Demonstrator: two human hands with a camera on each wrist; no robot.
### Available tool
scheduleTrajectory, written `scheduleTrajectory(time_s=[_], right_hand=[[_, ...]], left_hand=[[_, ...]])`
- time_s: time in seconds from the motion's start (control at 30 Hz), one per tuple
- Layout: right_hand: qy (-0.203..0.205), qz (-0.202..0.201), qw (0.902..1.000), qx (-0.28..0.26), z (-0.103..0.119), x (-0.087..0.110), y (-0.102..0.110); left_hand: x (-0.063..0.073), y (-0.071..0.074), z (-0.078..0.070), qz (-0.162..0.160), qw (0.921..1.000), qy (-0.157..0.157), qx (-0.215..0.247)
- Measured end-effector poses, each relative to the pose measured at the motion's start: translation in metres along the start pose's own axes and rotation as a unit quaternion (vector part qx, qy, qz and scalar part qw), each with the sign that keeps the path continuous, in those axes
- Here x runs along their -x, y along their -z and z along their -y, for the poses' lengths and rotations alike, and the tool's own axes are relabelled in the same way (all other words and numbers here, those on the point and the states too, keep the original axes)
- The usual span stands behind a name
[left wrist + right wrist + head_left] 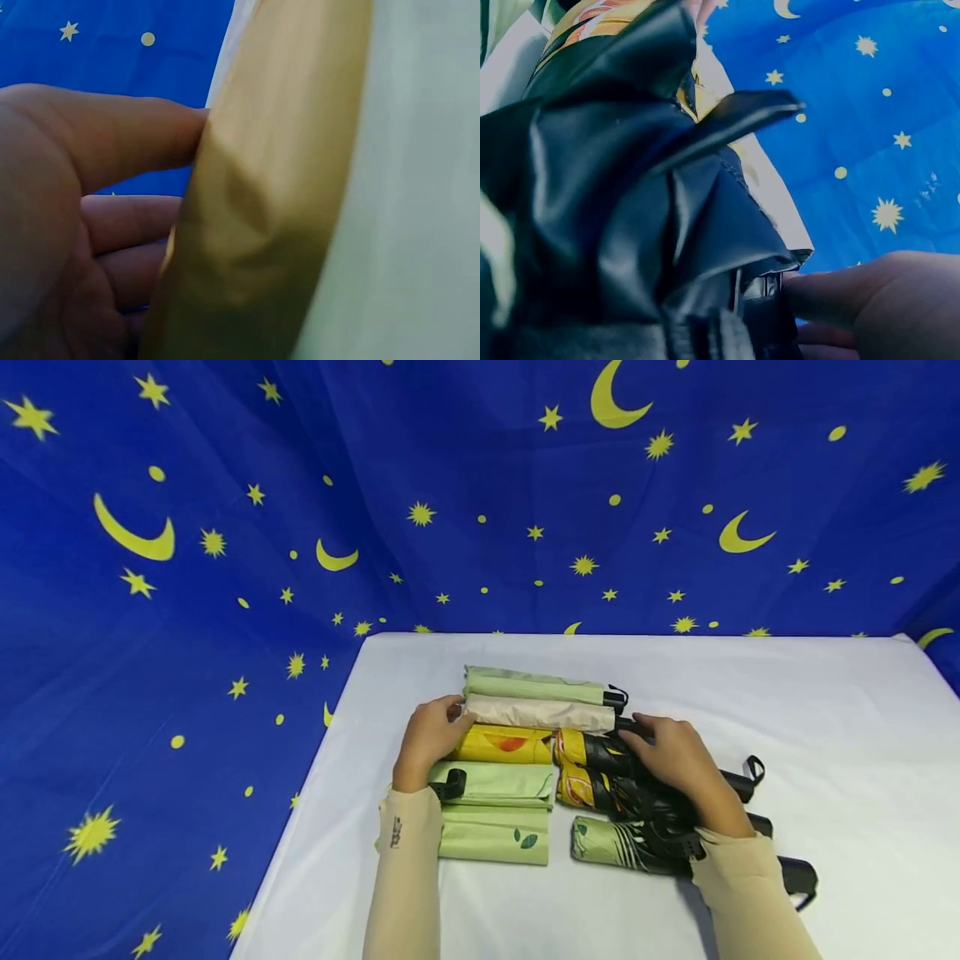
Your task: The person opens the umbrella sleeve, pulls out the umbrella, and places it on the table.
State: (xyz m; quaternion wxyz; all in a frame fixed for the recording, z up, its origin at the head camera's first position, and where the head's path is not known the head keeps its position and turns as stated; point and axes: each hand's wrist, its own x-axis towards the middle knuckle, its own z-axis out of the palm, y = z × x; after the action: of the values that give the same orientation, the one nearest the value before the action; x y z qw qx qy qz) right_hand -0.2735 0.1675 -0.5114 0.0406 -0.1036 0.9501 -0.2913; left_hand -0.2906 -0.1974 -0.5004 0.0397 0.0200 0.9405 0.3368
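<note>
A cream folded umbrella (540, 712) lies crosswise on the table between both hands. My left hand (432, 732) grips its left end, thumb on the near side and fingers at the tip. At the other end, my right hand (675, 756) pinches the black handle with thumb and fingers; its wrist passes over black umbrella parts. In the right wrist view, black fabric (607, 202) fills much of the picture beside the thumb. A light green folded umbrella (532, 685) lies just behind the cream one. Directly in front is a flat yellow sleeve (502, 745).
Two light green sleeves (495, 835) lie nearer me on the left. To their right are yellow-and-black folded umbrellas (577, 785) and a green-and-black one (607, 842), handles pointing right. A white cloth covers the table (847, 735); a blue star-patterned curtain (480, 460) hangs behind and left.
</note>
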Motion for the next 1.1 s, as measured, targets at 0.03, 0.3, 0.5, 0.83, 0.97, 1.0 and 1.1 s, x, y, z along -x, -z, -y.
scheduleTrajectory(time_s=[0.03,0.3,0.5,0.83,0.97,1.0,1.1], right_hand=[[0.0,0.0,1.0,-0.001,0.0,0.0,0.0],[-0.008,-0.017,0.9995,-0.026,0.001,-0.001,-0.005],[-0.001,-0.089,0.9943,-0.059,0.003,0.001,-0.002],[-0.003,-0.2,0.8719,-0.447,0.021,0.011,0.027],[0.118,-0.168,0.7898,-0.578,0.024,0.021,0.047],[0.145,-0.151,0.7817,-0.587,0.024,0.024,0.052],[0.188,-0.109,0.7898,-0.574,0.024,0.032,0.062]], left_hand=[[-0.001,0.0,-0.001,0.005,0.9999,-0.007,-0.006],[-0.005,0.0,-0.001,0.013,0.9987,-0.043,0.022],[-0.001,0.004,-0.005,-0.012,0.997,-0.026,0.071],[0.012,0.025,-0.03,-0.121,0.9088,-0.047,0.397],[0.018,0.035,-0.033,-0.073,0.8484,-0.093,0.516],[0.02,0.037,-0.034,-0.054,0.8367,-0.106,0.535],[0.024,0.04,-0.035,0.012,0.8091,-0.145,0.569]])
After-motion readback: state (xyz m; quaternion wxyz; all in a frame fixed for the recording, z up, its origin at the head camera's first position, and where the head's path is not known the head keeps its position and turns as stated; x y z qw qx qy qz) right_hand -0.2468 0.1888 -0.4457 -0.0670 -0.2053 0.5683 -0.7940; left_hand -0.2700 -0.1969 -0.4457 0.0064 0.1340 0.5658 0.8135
